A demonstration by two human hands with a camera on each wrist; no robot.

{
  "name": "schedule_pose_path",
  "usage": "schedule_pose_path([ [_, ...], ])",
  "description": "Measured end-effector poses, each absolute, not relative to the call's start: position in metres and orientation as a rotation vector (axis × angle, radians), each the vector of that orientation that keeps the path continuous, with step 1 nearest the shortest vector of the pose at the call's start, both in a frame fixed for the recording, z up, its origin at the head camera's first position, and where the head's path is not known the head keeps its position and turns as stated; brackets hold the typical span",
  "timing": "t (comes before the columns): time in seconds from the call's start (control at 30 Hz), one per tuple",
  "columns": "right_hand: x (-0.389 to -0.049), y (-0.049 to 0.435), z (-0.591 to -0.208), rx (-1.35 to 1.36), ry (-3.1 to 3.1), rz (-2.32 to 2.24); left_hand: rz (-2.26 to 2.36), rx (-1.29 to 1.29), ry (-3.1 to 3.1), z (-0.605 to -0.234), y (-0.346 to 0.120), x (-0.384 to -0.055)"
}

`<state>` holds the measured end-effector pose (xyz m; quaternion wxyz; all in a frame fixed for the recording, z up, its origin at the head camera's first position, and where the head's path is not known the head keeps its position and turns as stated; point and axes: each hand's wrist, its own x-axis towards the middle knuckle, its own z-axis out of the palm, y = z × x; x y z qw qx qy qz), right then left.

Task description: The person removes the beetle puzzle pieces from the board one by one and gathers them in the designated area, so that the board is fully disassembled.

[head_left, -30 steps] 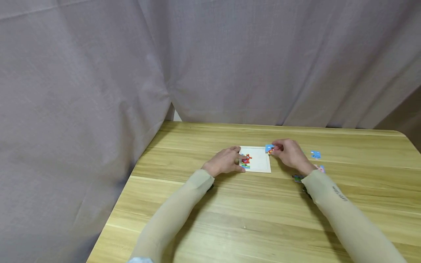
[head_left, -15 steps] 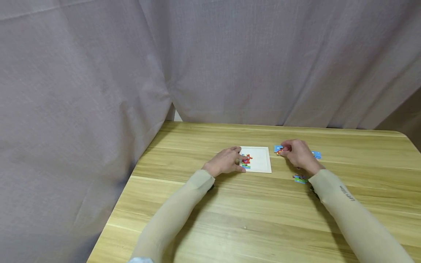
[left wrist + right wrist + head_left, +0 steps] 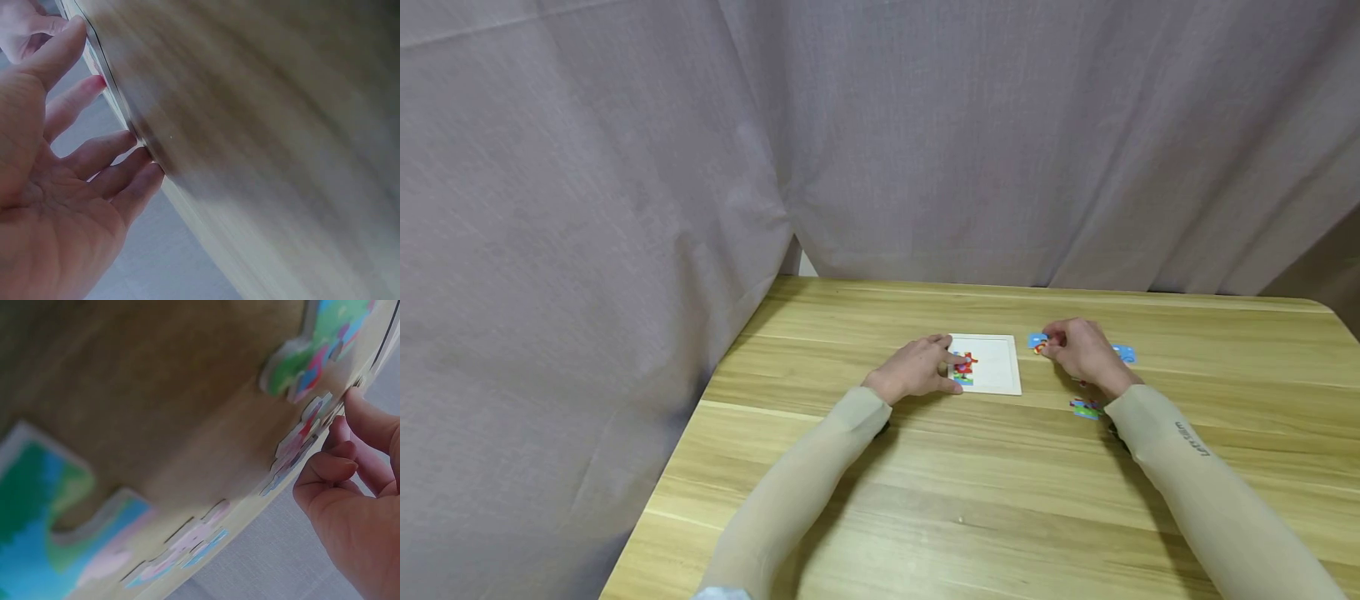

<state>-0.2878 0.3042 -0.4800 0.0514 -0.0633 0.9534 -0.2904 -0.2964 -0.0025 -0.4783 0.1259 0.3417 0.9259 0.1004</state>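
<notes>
A white puzzle tray (image 3: 997, 364) lies flat on the wooden table, with a few colourful pieces (image 3: 964, 365) fitted along its left side. My left hand (image 3: 913, 368) rests on the tray's left edge, fingers spread, one fingertip over the fitted pieces. In the left wrist view the fingers (image 3: 100, 153) are extended, their tips at the tray's edge. Just right of the tray, my right hand (image 3: 1081, 350) pinches a blue, red and yellow puzzle piece (image 3: 1037, 340) close over the table. The right wrist view shows thumb and fingers (image 3: 369, 419) drawn together; the held piece is mostly hidden there.
Loose puzzle pieces lie around my right hand: a blue one (image 3: 1125, 353) behind it and a green one (image 3: 1086, 409) before the wrist. A large green, blue and pink piece (image 3: 31, 512) lies nearest the right wrist camera. A grey curtain (image 3: 925, 150) hangs behind the table.
My right hand has moved right, carrying the puzzle piece from the tray's upper right corner to beside the tray; it barely moves in the last half second. My left hand stays on the tray.
</notes>
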Motion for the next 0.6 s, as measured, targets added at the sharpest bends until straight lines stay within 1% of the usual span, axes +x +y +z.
schedule_pose_path([
  [0.6,-0.2902,0.3039,-0.4814,-0.187,2.908,-0.879,0.333,0.954,2.681,-0.4766,-0.0026,-0.2951],
])
